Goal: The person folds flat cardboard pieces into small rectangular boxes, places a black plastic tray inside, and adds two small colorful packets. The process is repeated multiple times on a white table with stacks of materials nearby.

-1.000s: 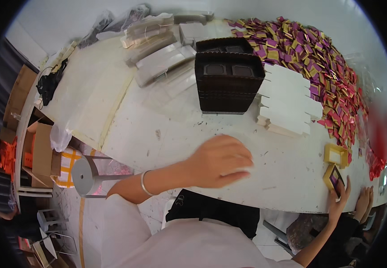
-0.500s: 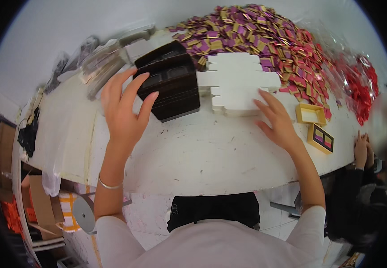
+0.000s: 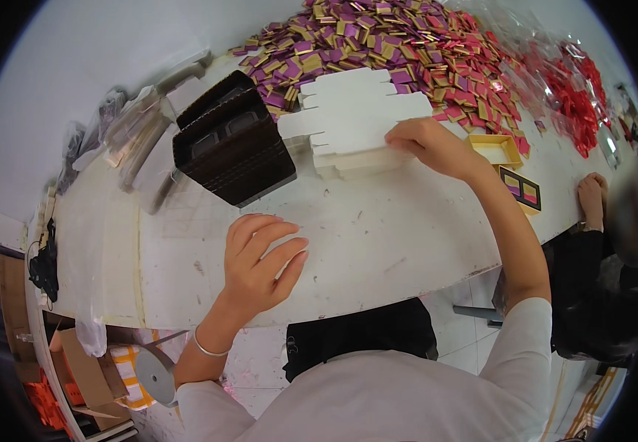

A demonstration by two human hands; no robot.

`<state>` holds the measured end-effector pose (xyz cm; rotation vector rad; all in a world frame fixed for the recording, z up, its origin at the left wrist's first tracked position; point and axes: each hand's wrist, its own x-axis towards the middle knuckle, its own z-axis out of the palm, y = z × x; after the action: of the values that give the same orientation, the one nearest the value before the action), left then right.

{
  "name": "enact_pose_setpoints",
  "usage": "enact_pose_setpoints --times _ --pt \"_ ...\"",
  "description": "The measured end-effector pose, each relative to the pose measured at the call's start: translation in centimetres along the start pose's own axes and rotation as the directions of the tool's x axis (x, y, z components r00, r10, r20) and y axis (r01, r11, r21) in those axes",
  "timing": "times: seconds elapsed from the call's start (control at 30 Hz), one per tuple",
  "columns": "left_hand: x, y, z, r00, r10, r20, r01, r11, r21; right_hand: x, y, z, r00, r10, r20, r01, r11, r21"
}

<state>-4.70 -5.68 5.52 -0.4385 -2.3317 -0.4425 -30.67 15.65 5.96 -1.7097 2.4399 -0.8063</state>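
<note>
White table (image 3: 319, 258) holds card stack (image 3: 356, 110), near corner at my bent right fingers (image 3: 406, 132), grip unclear; left hand (image 3: 255, 269) half-spread, empty.

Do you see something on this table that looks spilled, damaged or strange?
Mainly the table: dark specks and scuffs mark its front part, so it looks worn. The packets lie in a loose heap, not in rows. I see no clear damage on the white stack or the black trays.
</note>
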Motion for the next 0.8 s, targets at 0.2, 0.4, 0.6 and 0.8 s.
enact_pose_setpoints --times 0.2,0.4,0.6,0.8 --pt "0.7 1.0 0.6 1.000 0.009 -0.005 -0.009 0.999 -0.041 -0.2 0.8 -1.9 0.841 -0.115 -0.529 0.036 0.987 -0.157" --pt "-2.5 5.4 0.1 0.938 0.108 -0.330 -0.051 0.983 0.177 -10.9 -8.2 -2.9 0.886 -0.406 -0.224 0.297 0.868 -0.398" --pt "-4.2 8.6 3.5 0.939 -0.207 0.275 0.277 0.929 -0.246 -16.1 -10.1 6.0 0.988 0.058 -0.146 0.003 0.922 0.387" --pt "-3.2 8.8 4.4 0.890 -0.388 0.238 0.411 0.910 -0.054 -14.0 -10.1 7.7 0.932 0.016 -0.362 0.016 0.996 0.084"
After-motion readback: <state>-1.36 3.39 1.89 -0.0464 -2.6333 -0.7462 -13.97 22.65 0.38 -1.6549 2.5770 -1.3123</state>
